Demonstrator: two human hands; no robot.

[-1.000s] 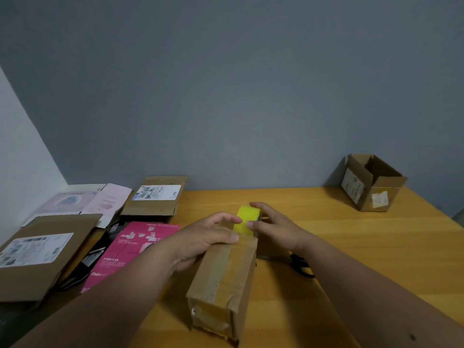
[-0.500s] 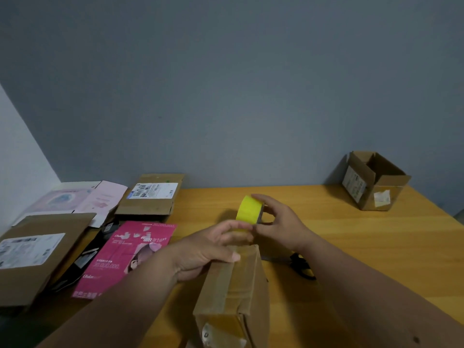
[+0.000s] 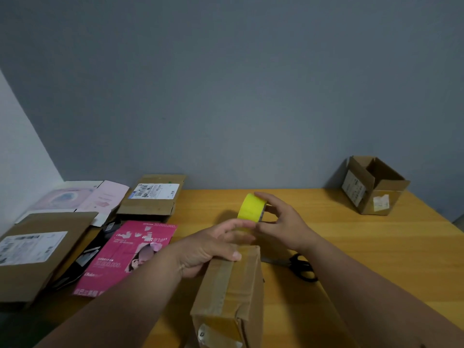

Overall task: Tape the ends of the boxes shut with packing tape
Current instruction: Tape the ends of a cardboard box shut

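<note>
A: Holding the box down near its far end was the left hand, thumb pressed on top and fingers curled round the box's edge. The box lay lengthwise on the surface, close to the person, with old tape strips along its top and over its near end.

B: And the tape roll?

A: Gripped in the right hand, fingers wrapped round it, raised just beyond the box's far end.

B: How would they handle?

A: I'd judge the box light and fairly stiff, but creased at the near corner, so best steadied by its long sides. The roll looked rigid and light; holding it through the core and rim should let tape pull off freely.

B: Anything different from a second ago?

A: The roll had lifted up and away from the box top. Scissors lay beside the box; an open box stood far right.
</note>
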